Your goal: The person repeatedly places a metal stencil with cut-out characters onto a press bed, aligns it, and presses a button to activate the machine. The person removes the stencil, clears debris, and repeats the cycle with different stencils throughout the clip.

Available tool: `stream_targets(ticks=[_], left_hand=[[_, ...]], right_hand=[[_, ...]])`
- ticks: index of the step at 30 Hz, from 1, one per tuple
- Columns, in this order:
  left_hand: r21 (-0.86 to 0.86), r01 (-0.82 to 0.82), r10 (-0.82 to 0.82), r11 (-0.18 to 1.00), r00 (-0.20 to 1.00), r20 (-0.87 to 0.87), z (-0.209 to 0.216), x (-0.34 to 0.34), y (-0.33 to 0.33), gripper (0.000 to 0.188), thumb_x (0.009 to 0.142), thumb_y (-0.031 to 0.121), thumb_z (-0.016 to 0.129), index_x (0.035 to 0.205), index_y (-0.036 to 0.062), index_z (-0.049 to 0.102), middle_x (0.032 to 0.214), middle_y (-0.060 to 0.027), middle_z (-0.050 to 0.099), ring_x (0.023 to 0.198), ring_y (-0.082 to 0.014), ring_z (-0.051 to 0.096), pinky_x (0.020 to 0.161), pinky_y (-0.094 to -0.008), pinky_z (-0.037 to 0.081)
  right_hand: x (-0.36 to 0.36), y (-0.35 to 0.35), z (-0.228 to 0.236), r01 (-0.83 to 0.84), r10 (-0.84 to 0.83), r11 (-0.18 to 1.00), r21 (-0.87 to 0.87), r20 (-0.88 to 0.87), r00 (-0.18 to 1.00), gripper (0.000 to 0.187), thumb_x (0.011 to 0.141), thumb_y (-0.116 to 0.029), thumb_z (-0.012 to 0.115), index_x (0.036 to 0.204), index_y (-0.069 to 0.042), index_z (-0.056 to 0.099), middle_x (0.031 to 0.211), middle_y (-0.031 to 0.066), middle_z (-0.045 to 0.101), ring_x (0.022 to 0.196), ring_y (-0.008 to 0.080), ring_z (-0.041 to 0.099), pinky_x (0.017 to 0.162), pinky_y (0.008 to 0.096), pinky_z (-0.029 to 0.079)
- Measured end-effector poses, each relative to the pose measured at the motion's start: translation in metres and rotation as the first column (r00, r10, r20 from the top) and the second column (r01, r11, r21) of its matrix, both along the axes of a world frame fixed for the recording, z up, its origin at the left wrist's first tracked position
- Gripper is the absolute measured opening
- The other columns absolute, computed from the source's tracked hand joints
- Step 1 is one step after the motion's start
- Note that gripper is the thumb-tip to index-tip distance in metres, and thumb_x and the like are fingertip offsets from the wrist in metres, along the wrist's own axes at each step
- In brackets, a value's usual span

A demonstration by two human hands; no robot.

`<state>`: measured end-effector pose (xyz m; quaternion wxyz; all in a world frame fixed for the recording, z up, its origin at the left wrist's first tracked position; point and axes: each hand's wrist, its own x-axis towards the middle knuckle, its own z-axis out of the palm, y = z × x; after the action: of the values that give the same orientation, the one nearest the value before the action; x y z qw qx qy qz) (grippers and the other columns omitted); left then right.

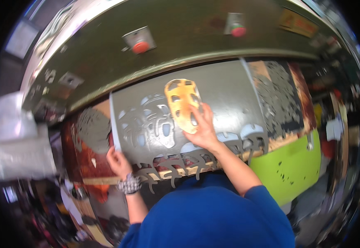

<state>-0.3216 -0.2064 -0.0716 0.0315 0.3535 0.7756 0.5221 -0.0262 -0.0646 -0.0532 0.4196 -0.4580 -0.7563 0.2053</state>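
Observation:
My right hand (204, 130) grips a yellow, sole-shaped cutting die (183, 103) with several holes through it. The die is tilted over a dark grey sheet (225, 95). Left of the die, several cut shapes and openings (149, 120) mark the sheet, with pale blue showing through. My left hand (120, 163) is at the sheet's lower left corner, a checked band round the wrist. Its fingers are curled in, and what they hold, if anything, is hidden. A ragged strip of grey offcut (176, 163) runs along the sheet's near edge.
Across the back stretches a green machine beam (180, 31) with two red buttons, one on the left (140, 47) and one on the right (238, 31). Piles of grey cut pieces lie left (94, 130) and right (277, 95). A lime-green panel (289, 165) stands near right.

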Motion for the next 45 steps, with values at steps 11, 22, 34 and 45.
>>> stream_targets(ticks=[11, 22, 34, 45], left_hand=[[0.071, 0.557, -0.529, 0.827, 0.729, 0.435, 0.05, 0.182, 0.161, 0.042, 0.102, 0.037, 0.038, 0.096, 0.0024, 0.06, 0.069, -0.012, 0.057, 0.065, -0.0252, 0.058, 0.063, -0.0375, 0.046], [-0.471, 0.529, -0.298, 0.706, 0.825, 0.481, 0.048, 0.108, 0.138, 0.033, 0.1, 0.025, 0.047, 0.105, -0.0029, 0.064, 0.071, -0.0103, 0.067, 0.06, -0.0148, 0.066, 0.052, -0.0279, 0.054], [-0.256, 0.627, -0.53, 0.736, 0.768, 0.359, 0.073, 0.119, 0.151, 0.025, 0.099, 0.02, 0.051, 0.099, -0.0019, 0.063, 0.077, -0.0053, 0.065, 0.06, -0.012, 0.064, 0.049, -0.0247, 0.054], [0.559, -0.22, -0.574, 0.8, -0.006, 0.819, 0.081, 0.015, 0.218, 0.022, 0.102, 0.026, 0.043, 0.103, 0.0062, 0.053, 0.076, 0.0025, 0.047, 0.057, -0.0062, 0.037, 0.046, -0.0207, 0.032]], right_hand=[[0.061, 0.01, 0.048, -0.65, -0.172, 0.621, -0.438, -0.885, 0.432, 0.091, 0.073, 0.01, 0.068, 0.147, -0.004, 0.016, 0.127, 0.0201, 0.053, 0.114, 0.0235, 0.056, 0.094, 0.0323, 0.047], [0.133, 0.026, 0.036, -0.572, -0.16, 0.785, -0.239, -0.97, 0.185, 0.056, 0.076, 0.002, 0.062, 0.127, -0.003, 0.04, 0.121, 0.0232, 0.055, 0.118, 0.0361, 0.053, 0.114, 0.0535, 0.03], [0.304, -0.054, 0.015, -0.239, -0.188, 0.959, 0.15, -0.29, -0.938, 0.095, 0.069, -0.009, 0.076, 0.146, 0.002, 0.02, 0.146, 0.0241, 0.017, 0.138, 0.0415, 0.017, 0.117, 0.0504, 0.024], [0.231, -0.058, 0.031, -0.134, -0.275, 0.951, -0.278, -0.961, 0.038, 0.082, 0.087, -0.028, 0.064, 0.148, -0.002, 0.016, 0.145, 0.0286, 0.027, 0.133, 0.0483, 0.03, 0.113, 0.0541, 0.03]])
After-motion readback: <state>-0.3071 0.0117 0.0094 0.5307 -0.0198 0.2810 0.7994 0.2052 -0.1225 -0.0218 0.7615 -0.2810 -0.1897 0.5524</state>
